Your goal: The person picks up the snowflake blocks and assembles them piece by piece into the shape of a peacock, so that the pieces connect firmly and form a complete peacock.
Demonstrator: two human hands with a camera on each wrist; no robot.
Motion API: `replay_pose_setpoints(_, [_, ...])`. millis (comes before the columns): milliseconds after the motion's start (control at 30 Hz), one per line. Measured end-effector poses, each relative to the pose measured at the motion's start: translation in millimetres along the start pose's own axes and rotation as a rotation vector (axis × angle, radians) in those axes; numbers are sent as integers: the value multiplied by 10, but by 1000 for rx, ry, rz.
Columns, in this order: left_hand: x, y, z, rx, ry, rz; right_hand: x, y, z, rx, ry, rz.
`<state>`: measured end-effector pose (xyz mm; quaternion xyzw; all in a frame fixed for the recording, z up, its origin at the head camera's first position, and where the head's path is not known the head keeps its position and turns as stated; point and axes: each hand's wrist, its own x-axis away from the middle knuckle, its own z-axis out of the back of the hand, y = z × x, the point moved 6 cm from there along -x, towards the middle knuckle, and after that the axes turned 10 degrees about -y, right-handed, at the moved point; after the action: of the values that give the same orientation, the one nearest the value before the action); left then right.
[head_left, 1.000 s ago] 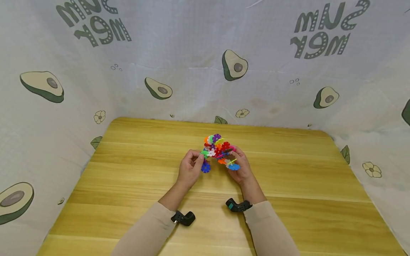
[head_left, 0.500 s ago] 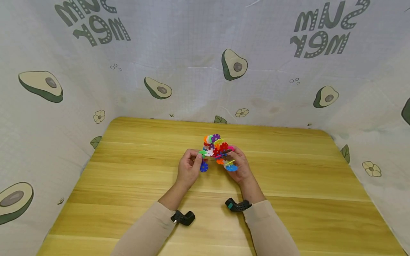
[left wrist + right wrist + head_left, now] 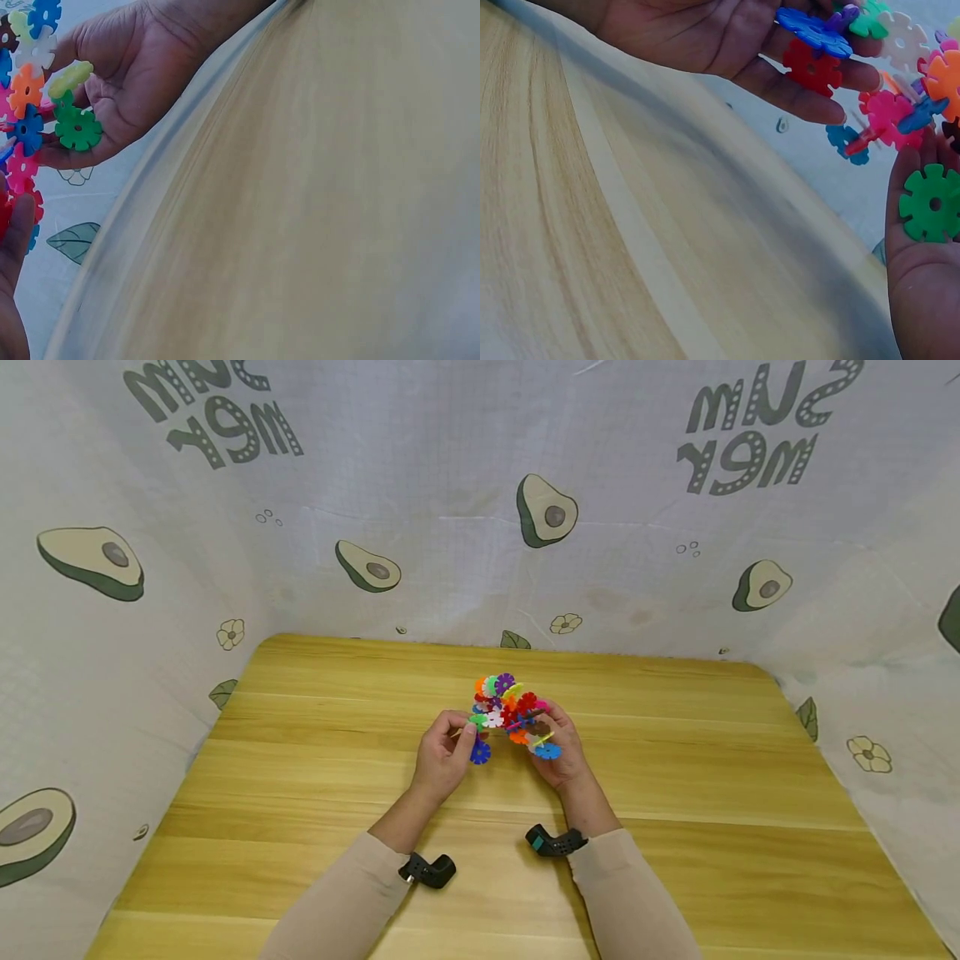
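Observation:
In the head view both hands hold a multicoloured cluster of interlocked plastic snowflake discs (image 3: 510, 715) above the table. My left hand (image 3: 442, 758) pinches a green disc (image 3: 477, 721) at the cluster's left side between thumb and fingers. A dark blue disc (image 3: 480, 752) hangs just below that grip. On the other side, my right hand (image 3: 567, 762) grips the cluster, its fingers partly hidden behind the discs. A light blue disc (image 3: 548, 751) sticks out over the right palm. In the right wrist view, a green disc (image 3: 934, 203) lies against the right hand's palm side.
The wood-grain table (image 3: 300, 760) spreads out beneath the hands. A pale curtain (image 3: 450, 485) printed with avocados and lettering rises behind the table and along its sides. Black wrist devices (image 3: 427, 870) are strapped over both beige sleeves (image 3: 341, 902).
The cluster shifts slightly left, then a little back to the right, with both hands keeping their hold. Otherwise the hands stay almost in place.

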<state>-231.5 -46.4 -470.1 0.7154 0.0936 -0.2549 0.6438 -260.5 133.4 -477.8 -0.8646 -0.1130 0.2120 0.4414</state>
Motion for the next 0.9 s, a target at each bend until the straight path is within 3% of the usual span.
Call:
replay_pose_setpoints(233, [4, -32, 7, -33, 21, 104, 5, 35, 44, 9, 32, -15])
replay_pose_setpoints(400, [10, -76, 33, 45, 66, 166, 0, 35, 58, -14, 40, -8])
replay_pose_setpoints(567, [10, -89, 37, 65, 69, 147, 9, 28, 96, -25, 85, -6])
replay_pose_setpoints(800, [11, -99, 25, 46, 63, 140, 4, 40, 50, 29, 27, -23])
replay_pose_setpoints(900, [10, -99, 22, 31, 61, 158, 6, 42, 54, 52, 42, -21])
